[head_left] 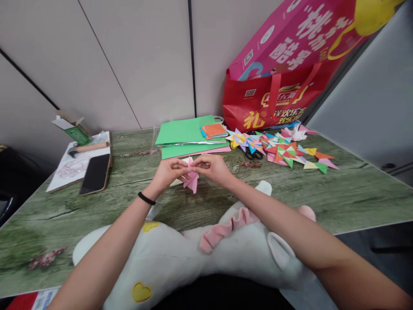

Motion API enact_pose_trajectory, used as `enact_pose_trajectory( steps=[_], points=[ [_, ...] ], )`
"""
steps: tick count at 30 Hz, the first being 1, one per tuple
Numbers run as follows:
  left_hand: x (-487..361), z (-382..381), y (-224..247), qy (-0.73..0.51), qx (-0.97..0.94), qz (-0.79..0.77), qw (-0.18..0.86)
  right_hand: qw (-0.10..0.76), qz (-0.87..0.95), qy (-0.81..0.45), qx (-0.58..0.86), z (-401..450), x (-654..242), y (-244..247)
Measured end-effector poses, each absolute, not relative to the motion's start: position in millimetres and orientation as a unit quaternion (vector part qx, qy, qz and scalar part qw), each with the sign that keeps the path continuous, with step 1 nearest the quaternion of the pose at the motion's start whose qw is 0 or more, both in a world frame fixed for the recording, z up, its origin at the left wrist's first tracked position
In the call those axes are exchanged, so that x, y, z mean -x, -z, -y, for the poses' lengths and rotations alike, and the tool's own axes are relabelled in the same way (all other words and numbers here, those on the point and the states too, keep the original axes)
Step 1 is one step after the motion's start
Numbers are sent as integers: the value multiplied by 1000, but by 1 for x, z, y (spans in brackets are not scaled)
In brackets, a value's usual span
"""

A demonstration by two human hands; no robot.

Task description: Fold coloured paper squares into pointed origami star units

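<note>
From where I stood, the view from the wearer's head showed both hands close together over the green wood-grain worktop, pinching a pink folded paper between them. The left hand had its fingers drawn narrow on one side of the paper's upper part, and the right hand had thumb and fingertips closed on the other side. The piece was on the near side of the green sheets, with some pale yellow paper partly hidden behind the left fingers; whether it touched anything below, I couldn't tell. To my eye the trouble would have come from the fingertips: uneven pressure might have set a crease askew, a pull apart might have torn the thin paper, and a loosened pinch might have let the folds spring open. The sleeveless forearms also crossed above a big plush toy, and a bump against it could have jogged the grip. As for how it lay, the paper's long axis ran roughly away from the person, leaning only a little; its narrow tip stuck up between the fingertips, pointing to the wall, while the wider, splayed end pointed back toward the person.
</note>
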State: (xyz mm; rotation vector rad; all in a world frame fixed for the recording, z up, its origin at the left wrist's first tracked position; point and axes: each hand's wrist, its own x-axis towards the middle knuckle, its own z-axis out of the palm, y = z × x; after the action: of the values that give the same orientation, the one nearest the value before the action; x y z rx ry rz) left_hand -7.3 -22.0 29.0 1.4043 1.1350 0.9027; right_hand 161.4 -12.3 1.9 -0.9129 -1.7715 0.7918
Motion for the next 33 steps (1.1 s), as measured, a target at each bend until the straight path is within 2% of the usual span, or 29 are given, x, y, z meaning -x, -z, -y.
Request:
enact_pose_trajectory(
  steps=[7, 13, 18, 24, 33],
  points=[
    [9, 20, -27, -364, -598, -486, 523, 464, 715, -350, 388, 13, -162, -4],
    [10, 18, -26, -370, -662, -481, 439, 488, 655, -448, 364, 11, -160, -2],
    [10, 18, -26, -394, -640, -475, 458, 481, 629, -491, 362, 8, -160, 0],
    [10, 21, -27, -275, -711, -455, 460, 467, 593, -552, 355, 9, -161, -3],
    [10, 24, -29, -211, -756, -422, 454, 457, 585, -558, 371, 15, -160, -11]
  ],
)
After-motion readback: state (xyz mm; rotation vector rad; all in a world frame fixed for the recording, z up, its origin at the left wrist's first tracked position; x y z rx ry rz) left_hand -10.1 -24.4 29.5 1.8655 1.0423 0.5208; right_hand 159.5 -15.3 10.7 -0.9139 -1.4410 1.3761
